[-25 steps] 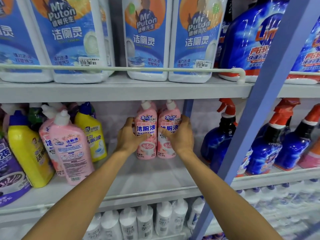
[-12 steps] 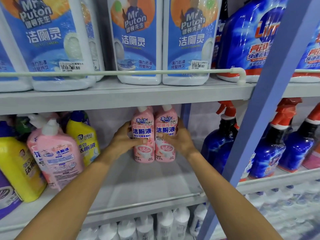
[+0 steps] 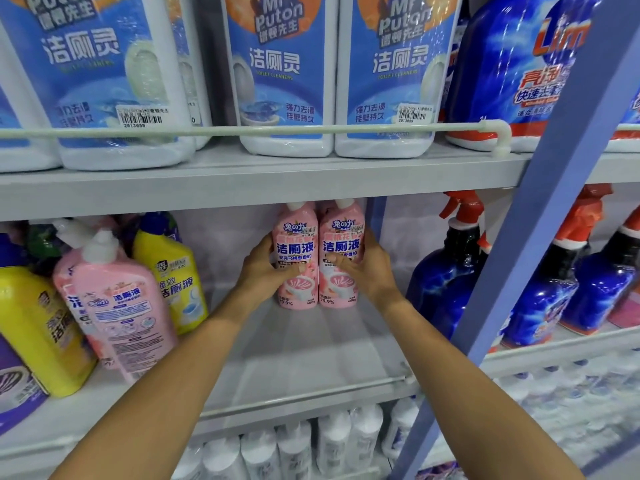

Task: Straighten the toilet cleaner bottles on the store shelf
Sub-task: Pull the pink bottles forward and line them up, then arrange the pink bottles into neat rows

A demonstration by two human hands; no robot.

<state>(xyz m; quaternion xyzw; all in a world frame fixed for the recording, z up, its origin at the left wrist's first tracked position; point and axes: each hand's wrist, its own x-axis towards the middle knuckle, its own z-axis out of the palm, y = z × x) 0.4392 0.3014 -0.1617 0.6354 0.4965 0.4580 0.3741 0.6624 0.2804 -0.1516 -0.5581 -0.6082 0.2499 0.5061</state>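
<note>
Two pink toilet cleaner bottles stand upright side by side at the back of the middle shelf [image 3: 311, 355], labels facing me. My left hand [image 3: 265, 268] grips the left pink bottle [image 3: 297, 289] from its left side, thumb across the label. My right hand [image 3: 367, 271] grips the right pink bottle [image 3: 341, 233] from its right side, fingers over the label. The two bottles touch each other.
A tilted pink bottle [image 3: 121, 306] shows its back label at the left, among yellow bottles [image 3: 173, 271]. Blue spray bottles [image 3: 446, 282] with red triggers stand right. A blue upright post [image 3: 540, 202] crosses the right. Large white jugs [image 3: 284, 74] sit behind a rail above.
Both hands have kept their hold on the pink pair. The view has shifted so the bottles and hands appear slightly higher and further back on the shelf; the bottles stand squarer together.
</note>
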